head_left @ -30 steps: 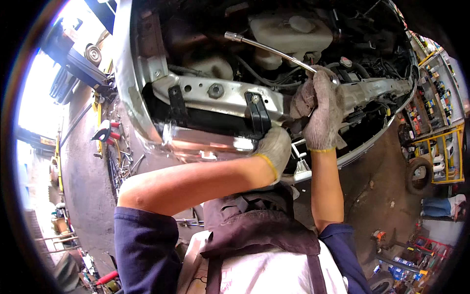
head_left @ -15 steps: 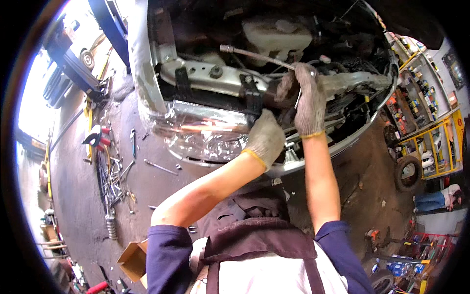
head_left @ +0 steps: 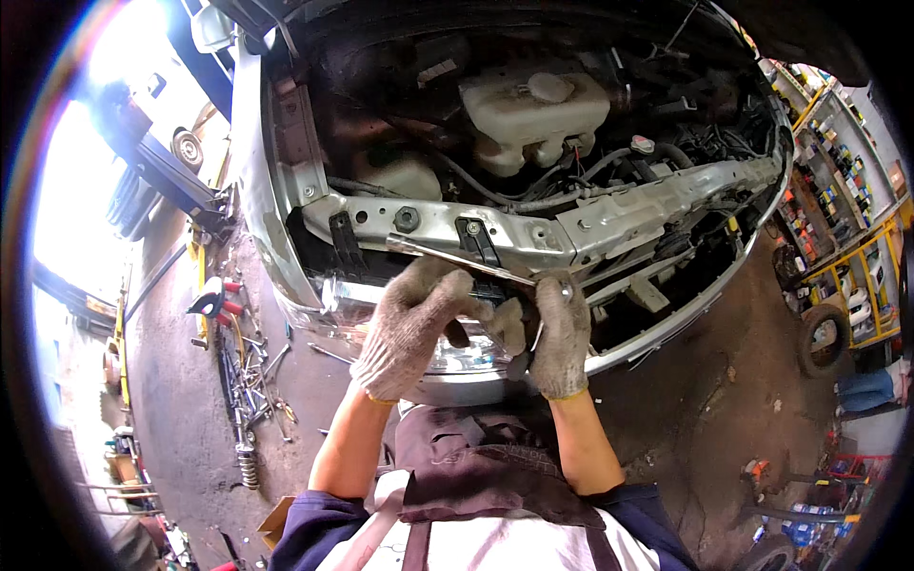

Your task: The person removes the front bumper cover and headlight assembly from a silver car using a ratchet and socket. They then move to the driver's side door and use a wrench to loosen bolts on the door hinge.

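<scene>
My right hand (head_left: 560, 343), in a knitted work glove, is closed round the handle end of a ratchet wrench with a long extension (head_left: 457, 260). The metal shaft points left and slightly away, above the headlight. My left hand (head_left: 405, 333), gloved too, is just below the shaft, its fingers bent but apart, and I see nothing held in it. Beneath both hands is the clear headlight (head_left: 466, 354), partly hidden by them. Behind the shaft runs the silver front crossmember (head_left: 447, 221) of an open car, with bolts and a black bracket (head_left: 476, 238) on it.
A whitish plastic tank (head_left: 533, 109) stands in the engine bay. On the floor at left lie several wrenches and sockets (head_left: 252, 381) and a spring-like part (head_left: 248, 466). Yellow shelving (head_left: 862, 333) and a tyre (head_left: 824, 338) are at right, with a lift post (head_left: 157, 162) at left.
The right hand has drawn the ratchet wrench back toward me, away from the engine bay. The left hand has lifted off the area beside the headlight and moved left, under the shaft.
</scene>
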`<state>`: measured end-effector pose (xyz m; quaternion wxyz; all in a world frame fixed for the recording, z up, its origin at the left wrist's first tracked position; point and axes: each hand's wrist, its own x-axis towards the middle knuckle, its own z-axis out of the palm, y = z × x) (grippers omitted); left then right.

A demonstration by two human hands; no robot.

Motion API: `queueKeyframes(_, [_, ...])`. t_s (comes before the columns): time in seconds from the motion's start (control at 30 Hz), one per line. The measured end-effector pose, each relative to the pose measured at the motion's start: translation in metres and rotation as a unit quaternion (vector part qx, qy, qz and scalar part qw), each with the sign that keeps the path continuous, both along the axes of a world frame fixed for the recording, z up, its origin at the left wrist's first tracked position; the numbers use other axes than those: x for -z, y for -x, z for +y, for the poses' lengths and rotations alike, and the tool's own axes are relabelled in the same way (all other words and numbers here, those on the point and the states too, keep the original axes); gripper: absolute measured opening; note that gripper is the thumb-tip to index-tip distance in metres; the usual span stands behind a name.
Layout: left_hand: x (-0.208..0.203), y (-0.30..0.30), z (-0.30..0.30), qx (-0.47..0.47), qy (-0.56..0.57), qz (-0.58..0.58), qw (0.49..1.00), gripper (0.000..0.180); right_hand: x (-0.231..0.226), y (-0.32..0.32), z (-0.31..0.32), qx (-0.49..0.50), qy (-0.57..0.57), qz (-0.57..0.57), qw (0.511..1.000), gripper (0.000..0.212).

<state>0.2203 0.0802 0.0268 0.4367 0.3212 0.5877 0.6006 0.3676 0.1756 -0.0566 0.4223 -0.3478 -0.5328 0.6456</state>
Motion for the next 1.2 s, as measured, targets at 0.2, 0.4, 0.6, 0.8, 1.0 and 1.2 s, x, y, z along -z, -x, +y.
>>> queueKeyframes(0.2, [0.003,-0.017,0.02,-0.041,-0.024,0.058,0.997,0.03,-0.004,0.015,0.006,-0.025,0.039,0.038,0.998,0.033])
queueKeyframes(0.4, [0.035,-0.021,0.043,-0.203,-0.055,0.433,0.876,0.027,-0.018,0.02,0.001,-0.011,0.007,0.042,0.999,0.034])
queueKeyframes(0.6, [0.045,-0.028,0.047,-0.243,0.004,0.353,0.904,0.027,-0.026,0.015,-0.005,0.008,-0.019,0.007,1.0,0.042])
queueKeyframes(0.8, [0.049,-0.029,0.042,-0.257,0.053,0.422,0.868,0.031,-0.017,0.012,-0.01,-0.037,0.04,0.082,0.995,0.04])
queueKeyframes(1.0, [0.036,-0.018,0.045,-0.244,0.029,0.226,0.943,0.017,-0.017,0.012,-0.015,-0.016,0.01,0.062,0.998,0.051])
queueKeyframes(1.2, [0.033,-0.015,0.048,-0.248,0.04,0.281,0.926,0.023,-0.008,0.017,-0.009,-0.059,0.054,0.168,0.982,0.037])
